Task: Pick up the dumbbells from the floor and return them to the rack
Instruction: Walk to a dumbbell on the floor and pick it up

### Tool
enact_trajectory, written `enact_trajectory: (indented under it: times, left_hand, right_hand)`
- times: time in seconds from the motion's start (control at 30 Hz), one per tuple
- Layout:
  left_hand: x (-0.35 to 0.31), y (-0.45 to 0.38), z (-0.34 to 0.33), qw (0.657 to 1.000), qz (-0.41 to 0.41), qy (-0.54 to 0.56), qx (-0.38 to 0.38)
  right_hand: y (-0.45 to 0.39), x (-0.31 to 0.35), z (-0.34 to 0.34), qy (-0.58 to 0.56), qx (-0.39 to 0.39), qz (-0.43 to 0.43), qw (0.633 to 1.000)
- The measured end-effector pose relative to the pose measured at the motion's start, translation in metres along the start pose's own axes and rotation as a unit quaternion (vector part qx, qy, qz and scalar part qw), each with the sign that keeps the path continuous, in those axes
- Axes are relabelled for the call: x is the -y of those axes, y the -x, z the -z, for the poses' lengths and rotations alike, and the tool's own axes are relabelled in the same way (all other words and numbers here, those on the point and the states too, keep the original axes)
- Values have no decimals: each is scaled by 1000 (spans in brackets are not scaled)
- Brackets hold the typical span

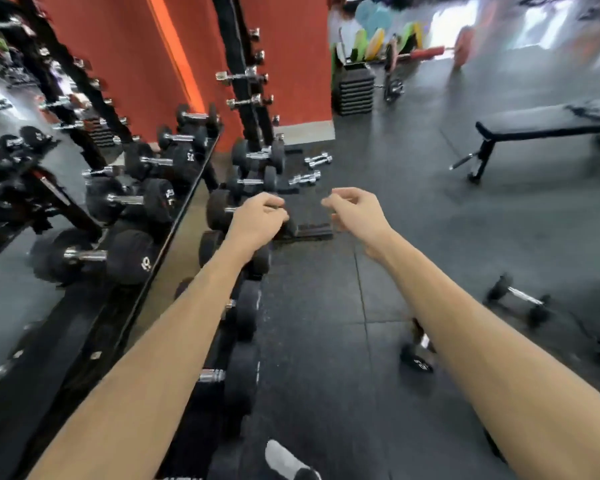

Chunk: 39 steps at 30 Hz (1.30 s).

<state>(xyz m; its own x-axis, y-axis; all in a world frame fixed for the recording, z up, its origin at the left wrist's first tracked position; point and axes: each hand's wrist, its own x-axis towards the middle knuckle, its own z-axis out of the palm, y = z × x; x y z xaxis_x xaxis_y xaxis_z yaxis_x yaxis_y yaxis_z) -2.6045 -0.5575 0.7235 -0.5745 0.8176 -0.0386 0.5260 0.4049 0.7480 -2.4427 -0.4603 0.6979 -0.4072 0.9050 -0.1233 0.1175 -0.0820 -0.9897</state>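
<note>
I read this as the gap between 2 placements: my left hand point(258, 221) hovers over a black rubber-headed dumbbell with a chrome handle point(219, 210) that sits in the row of black dumbbells point(243, 317) along the foot of the mirrored wall point(84, 202), and my right hand point(355, 211) is out in the air beside it, holding nothing; the fingers of the left are curled downward over the near head of that dumbbell, but I cannot tell whether they grip it, only touch it, or hang just above it; the fingers of the right are loosely curled and parted, with no contact on anything.

Both forearms reach forward from the bottom edge of the view, roughly parallel, wrists level, palms turned down and slightly toward each other.

What remains, as I judge it, lies on the dark rubber floor point(326, 341) to my right: 1 small black dumbbell point(417, 358) partly hidden under my right forearm, and 1 more black dumbbell with a chrome bar point(518, 299) further out toward the right edge; 2 little chrome dumbbells point(310, 169) rest near the upright rack point(248, 98) at the far end of the row.

The next move calls for turning right, stooping, and closing a hand round the bar of the nearer one.
</note>
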Motion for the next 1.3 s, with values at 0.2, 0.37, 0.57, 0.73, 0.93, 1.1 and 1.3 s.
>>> enact_trajectory:
  times: [0.2, 0.37, 0.57, 0.73, 0.93, 1.1, 1.3]
  left_hand:
    - [-136, 84, -176, 987, -75, 32, 138]
    - [-234, 154, -300, 954, -151, 24, 258]
    - [-321, 189, -421, 925, -194, 7, 326]
    - [-369, 167, -509, 921, -191, 17, 340]
    - [-413, 119, -583, 924, -153, 38, 348]
    - [-441, 70, -639, 927, -129, 38, 350]
    - [-476, -1, -724, 934, -102, 27, 342]
  right_hand:
    - [102, -29, 215, -3, -150, -10, 989]
    - [172, -54, 364, 2, -268, -40, 963]
    - [210, -88, 503, -17, -362, -64, 930]
    - [179, -110, 588, -18, -371, -81, 925]
    - [123, -118, 663, -22, -349, -87, 933]
    - [60, -130, 719, -30, -331, -116, 936]
    - [-46, -156, 793, -18, -308, -152, 939]
